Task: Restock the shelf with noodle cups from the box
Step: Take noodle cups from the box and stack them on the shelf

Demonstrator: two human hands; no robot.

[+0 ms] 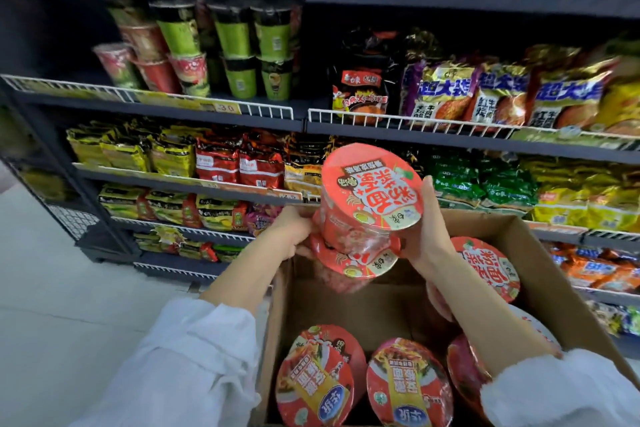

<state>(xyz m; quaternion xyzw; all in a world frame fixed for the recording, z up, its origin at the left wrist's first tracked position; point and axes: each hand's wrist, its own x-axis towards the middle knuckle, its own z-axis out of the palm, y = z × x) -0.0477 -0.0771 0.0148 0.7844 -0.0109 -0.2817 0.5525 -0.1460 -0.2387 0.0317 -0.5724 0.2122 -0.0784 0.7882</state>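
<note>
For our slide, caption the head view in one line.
Both hands, left and right, lift two stacked noodle cups above the box.

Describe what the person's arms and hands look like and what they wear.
Both arms wear loose white long sleeves, the left sleeve and right sleeve pushed up so the forearms are bare. The fabric looks light and creased, like a shirt. The left hand and right hand are bare: no gloves, and no rings, watch or bracelet show.

Single view, head-mounted, wide-angle. Looks forward and steeply down from above. Open cardboard box (pixel 540 274) close in, filling the near lower right. Shelf (pixel 450 139) ahead across the far half, tilted in frame. Floor (pixel 52 288) at near left.
</note>
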